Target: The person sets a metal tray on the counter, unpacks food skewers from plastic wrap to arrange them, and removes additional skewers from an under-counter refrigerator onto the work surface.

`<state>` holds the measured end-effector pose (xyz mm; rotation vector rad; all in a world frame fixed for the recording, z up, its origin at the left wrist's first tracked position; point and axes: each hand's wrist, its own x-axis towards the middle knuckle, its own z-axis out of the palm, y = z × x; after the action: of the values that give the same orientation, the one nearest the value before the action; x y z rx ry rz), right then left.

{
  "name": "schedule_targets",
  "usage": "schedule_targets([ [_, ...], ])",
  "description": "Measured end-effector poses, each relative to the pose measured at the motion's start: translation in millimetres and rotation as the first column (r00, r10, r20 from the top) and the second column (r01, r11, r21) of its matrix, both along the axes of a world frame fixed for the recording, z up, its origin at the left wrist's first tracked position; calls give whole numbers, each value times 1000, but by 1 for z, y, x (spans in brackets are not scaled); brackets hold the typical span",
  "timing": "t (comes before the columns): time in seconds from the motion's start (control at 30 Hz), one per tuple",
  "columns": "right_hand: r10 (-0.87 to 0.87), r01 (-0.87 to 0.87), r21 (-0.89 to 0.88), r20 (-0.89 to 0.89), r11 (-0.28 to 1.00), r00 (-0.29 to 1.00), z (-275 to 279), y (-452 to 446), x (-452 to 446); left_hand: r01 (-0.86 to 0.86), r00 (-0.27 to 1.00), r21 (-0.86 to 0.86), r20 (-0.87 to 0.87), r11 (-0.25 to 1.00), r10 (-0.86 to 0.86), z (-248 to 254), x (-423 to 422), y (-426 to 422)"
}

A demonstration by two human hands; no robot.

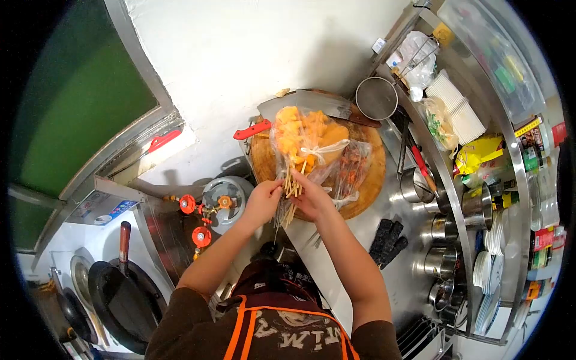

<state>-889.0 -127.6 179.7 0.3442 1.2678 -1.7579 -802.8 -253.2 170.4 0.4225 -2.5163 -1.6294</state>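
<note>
A bunch of wooden skewers (292, 191) sticks out of a clear plastic bag of orange-yellow food (300, 133) on a round wooden board (373, 174). My left hand (266, 201) is closed at the left side of the skewers, fingertips pinched on them. From the right, my right hand (310, 197) has its fingers wrapped round the same bunch. Beside the bag lies another clear bag with reddish food (351, 171). White ties show on both bags. Two wide cleaver blades (327, 103) lie at the board's back edge, and a red-handled knife (252, 129) points out to the left.
A black glove (388, 241) lies on the steel counter (354, 246). At the right, shelves hold pots (441, 262), plates (495, 234) and packets. A strainer (377, 98) is near the board's back right. Left are a gas cylinder (228, 201) and a wok (126, 300).
</note>
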Motion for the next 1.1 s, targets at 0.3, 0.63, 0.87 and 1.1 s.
schedule_targets([
  [0.3, -139, 157, -117, 148, 981, 979, 28, -6, -13, 138, 949, 89, -296, 986, -106, 18, 0, 13],
  [0.63, -112, 101, -317, -16, 943, 994, 54, 46, -8, -260, 945, 448, -62, 855, 320, 1, 100, 2],
  [0.87, -162, 81, -446, -146, 891, 976, 64, 126, 40, -431, 889, 339, 1, 836, 458, -94, 142, 55],
  [1.1, -232, 94, -568, -175, 817, 957, 43, 211, 100, -597, 752, -120, -428, 793, 502, -67, 125, 42],
])
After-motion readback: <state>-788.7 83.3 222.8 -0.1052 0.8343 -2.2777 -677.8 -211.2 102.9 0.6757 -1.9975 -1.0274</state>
